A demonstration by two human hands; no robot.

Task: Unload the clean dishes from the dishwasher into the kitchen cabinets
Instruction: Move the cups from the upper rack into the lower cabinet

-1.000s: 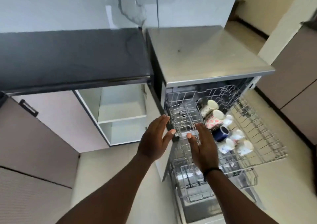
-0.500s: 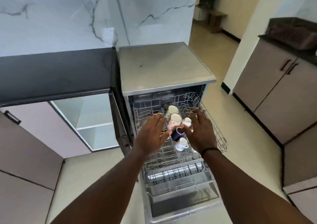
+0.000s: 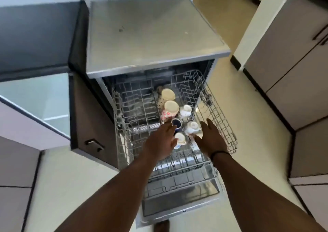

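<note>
The dishwasher (image 3: 152, 36) stands open with its upper wire rack (image 3: 220, 118) pulled out. Several cups lie on their sides in the rack: two tall cream mugs (image 3: 171, 107), a dark blue cup (image 3: 176, 123) and small white patterned cups (image 3: 192, 127). My left hand (image 3: 160, 143) hovers over the rack with fingers straight, its fingertips by the blue cup. My right hand (image 3: 211, 139) reaches in beside the small white cups, fingers straight, holding nothing. One white cup (image 3: 180, 139) lies between the two hands.
An open cabinet door (image 3: 90, 125) juts out left of the dishwasher, with the cabinet's white shelf (image 3: 53, 114) behind it. A dark countertop (image 3: 35, 36) runs left. The lowered dishwasher door and lower rack (image 3: 179, 187) are below my arms. Closed cabinets (image 3: 292, 72) stand right.
Both hands have come lower and closer to the cups at the front of the rack. The view has moved in toward the dishwasher.
</note>
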